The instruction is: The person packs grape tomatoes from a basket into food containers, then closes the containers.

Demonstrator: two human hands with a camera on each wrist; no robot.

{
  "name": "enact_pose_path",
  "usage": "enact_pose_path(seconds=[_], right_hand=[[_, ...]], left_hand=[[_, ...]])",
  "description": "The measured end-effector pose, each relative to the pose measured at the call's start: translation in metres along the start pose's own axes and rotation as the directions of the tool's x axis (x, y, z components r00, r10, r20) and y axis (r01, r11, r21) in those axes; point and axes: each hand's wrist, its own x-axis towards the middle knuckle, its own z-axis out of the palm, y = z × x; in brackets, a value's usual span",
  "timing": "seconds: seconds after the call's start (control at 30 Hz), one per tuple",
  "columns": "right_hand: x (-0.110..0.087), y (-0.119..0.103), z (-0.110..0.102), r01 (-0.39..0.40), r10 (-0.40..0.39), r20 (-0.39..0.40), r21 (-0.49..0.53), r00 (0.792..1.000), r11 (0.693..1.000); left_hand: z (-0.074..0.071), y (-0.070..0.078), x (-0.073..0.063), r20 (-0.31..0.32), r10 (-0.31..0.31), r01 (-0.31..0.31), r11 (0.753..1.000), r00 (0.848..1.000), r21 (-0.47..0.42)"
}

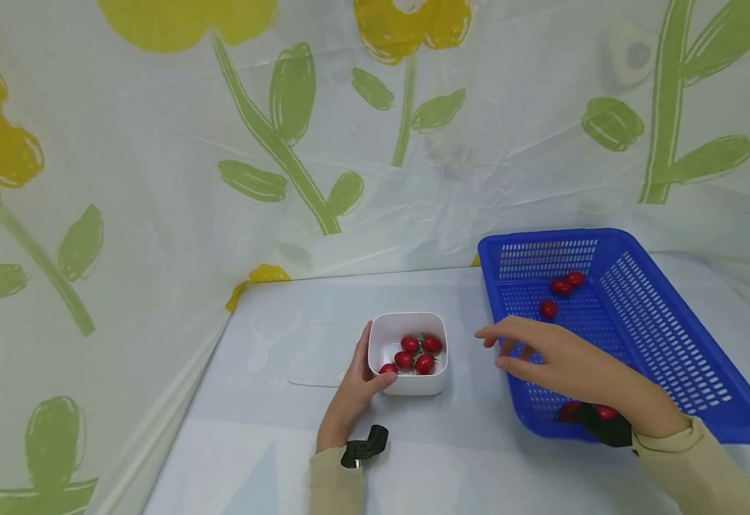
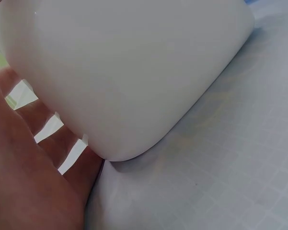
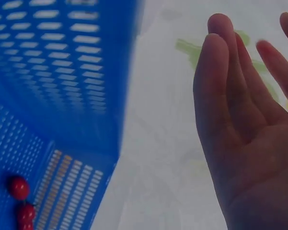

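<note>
A small white square container (image 1: 416, 386) stands on the table, with several red cherry tomatoes (image 1: 425, 363) inside. My left hand (image 1: 355, 390) holds it at the left, its thumb over the front rim and its fingers along the side. The left wrist view shows those fingers (image 2: 52, 148) against the container wall. Between container and basket hovers my right hand (image 1: 551, 354), fingers loosely bent and holding nothing; it also appears in the right wrist view. The blue basket (image 1: 545, 239) at the right holds more tomatoes (image 1: 561, 287), some partly hidden by the right forearm.
The table (image 1: 252, 429) has a pale, patterned cover. A white curtain (image 1: 175, 214) with yellow flowers and green leaves hangs behind and at the left. The basket's raised, perforated sides stand beneath and beside the right arm.
</note>
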Motion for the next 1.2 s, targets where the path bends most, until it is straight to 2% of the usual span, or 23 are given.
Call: enact_pose_path(seconds=[0.27, 0.5, 0.77, 0.9, 1.1, 1.2], right_hand=[[-0.008, 0.024, -0.016, -0.025, 0.025, 0.093, 0.003, 0.995, 1.000], [-0.021, 0.043, -0.023, -0.034, 0.039, 0.167, -0.035, 0.985, 0.999], [-0.031, 0.054, -0.028, -0.023, 0.036, 0.194, -0.067, 0.980, 0.998], [-0.031, 0.065, -0.032, -0.034, 0.044, 0.225, -0.048, 0.973, 0.998], [-0.034, 0.091, -0.038, -0.087, 0.092, 0.266, -0.030, 0.960, 0.996], [-0.036, 0.097, -0.039, -0.140, 0.145, 0.298, -0.037, 0.944, 0.989]], left_hand=[[0.004, 0.013, -0.003, 0.014, 0.007, -0.007, 1.000, 1.000, 0.012], [0.006, 0.014, -0.004, 0.006, -0.002, 0.002, 1.000, 1.000, 0.028], [0.005, 0.011, -0.004, -0.006, -0.017, 0.017, 0.999, 1.000, 0.027], [0.002, 0.010, -0.004, -0.006, -0.021, 0.021, 0.999, 1.000, 0.035], [0.000, 0.016, -0.002, 0.046, -0.010, 0.008, 0.999, 0.999, 0.035], [0.001, 0.021, -0.002, 0.069, 0.000, -0.002, 1.000, 0.998, 0.027]])
